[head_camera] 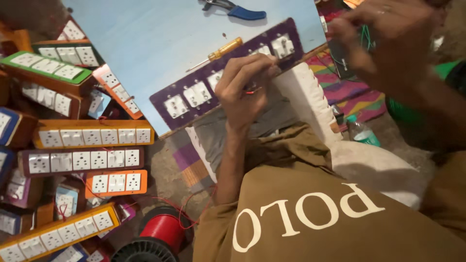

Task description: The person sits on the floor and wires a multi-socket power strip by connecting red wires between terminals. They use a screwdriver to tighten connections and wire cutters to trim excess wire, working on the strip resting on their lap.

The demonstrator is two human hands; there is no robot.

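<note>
Head view: your left hand (245,90) pinches thin red wire (250,89) at the purple rectangular switch-and-socket panel (218,80) lying on the pale blue board (160,39). Right hand (388,41) is raised, blurred; grip: can't tell. Risk, in my judgement: wire slips from the pinch, since the panel overhangs the board edge w/o support.

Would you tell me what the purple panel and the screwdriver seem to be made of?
Purple panel: probably laminated board, flat with a matte face; its white sockets look like glossy plastic. Screwdriver: translucent amber handle, likely plastic, with a thin grey metal shaft.
</note>
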